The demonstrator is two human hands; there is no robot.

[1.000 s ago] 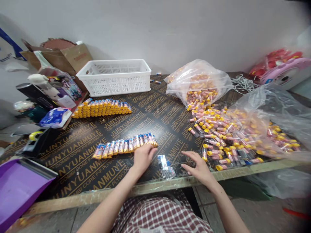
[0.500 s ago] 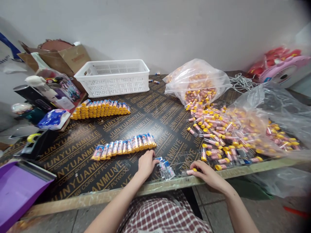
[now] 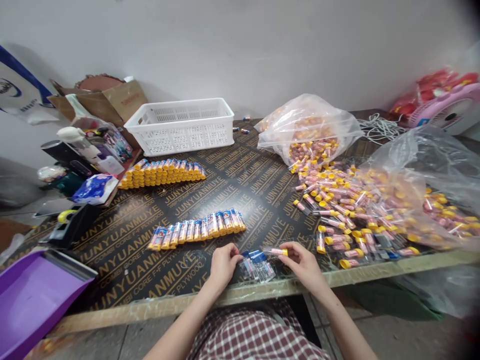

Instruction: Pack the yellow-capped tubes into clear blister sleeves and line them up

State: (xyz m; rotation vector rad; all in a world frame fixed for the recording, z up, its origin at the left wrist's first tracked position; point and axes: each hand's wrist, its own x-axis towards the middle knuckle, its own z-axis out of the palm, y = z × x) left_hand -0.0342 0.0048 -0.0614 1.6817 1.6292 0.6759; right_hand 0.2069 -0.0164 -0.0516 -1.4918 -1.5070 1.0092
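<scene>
My right hand (image 3: 300, 260) pinches a clear tube with a yellow cap (image 3: 276, 251) over some flat printed labels (image 3: 258, 266). At the left edge of those labels is my left hand (image 3: 225, 261), its thumb and fingers closed; whatever it grips is too small to make out. A row of labelled tubes with yellow caps (image 3: 197, 230) lies beyond my left hand. Farther back is a stacked pile of labelled tubes (image 3: 161, 173). Loose unlabelled tubes (image 3: 337, 205) spread out on the right, in front of an open plastic bag (image 3: 307, 127) holding more of them.
A white basket (image 3: 182, 135) stands at the back. On the left are a purple dustpan (image 3: 41, 295), a tape dispenser (image 3: 71, 227), bottles and a paper bag (image 3: 123, 102). A pink fan (image 3: 446, 112), a white cable (image 3: 380, 128) and clear plastic sheeting (image 3: 431, 160) occupy the right side.
My right hand has moved left and slightly up with the tube, to the labels. My left hand has drawn a little nearer, away from the row. The view has shifted slightly.
</scene>
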